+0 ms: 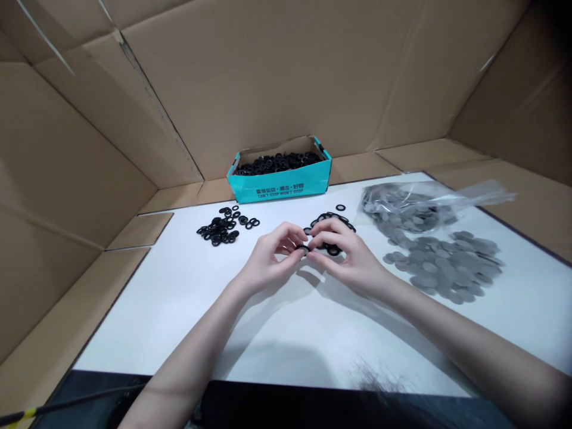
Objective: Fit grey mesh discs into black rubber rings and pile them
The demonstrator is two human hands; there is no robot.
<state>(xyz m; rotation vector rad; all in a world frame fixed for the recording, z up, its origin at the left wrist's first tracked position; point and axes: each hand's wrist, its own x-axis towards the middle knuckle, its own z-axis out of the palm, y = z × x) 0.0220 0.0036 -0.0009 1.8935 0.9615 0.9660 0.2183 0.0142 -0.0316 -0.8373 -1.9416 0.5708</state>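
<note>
Above the middle of the white table, my left hand [282, 249] pinches a black rubber ring [302, 248] by its left side. My right hand [339, 253] grips the same ring from the right, thumb and fingertips closed on it. Something greyish shows inside the ring, mostly covered by fingers. Just behind my right hand lies a heap of black rings [333, 251], some with grey discs in them, partly hidden by the hand. A loose pile of black rings [218, 231] is to the left. On the right, thin grey mesh-like discs [451, 265] are spread in a pile.
A turquoise box [281, 186] full of black rings stands at the back edge. Behind the grey discs lies a clear plastic bag [411, 205] holding more of them. Cardboard walls [286, 77] enclose the white table [187, 316] at the back and sides.
</note>
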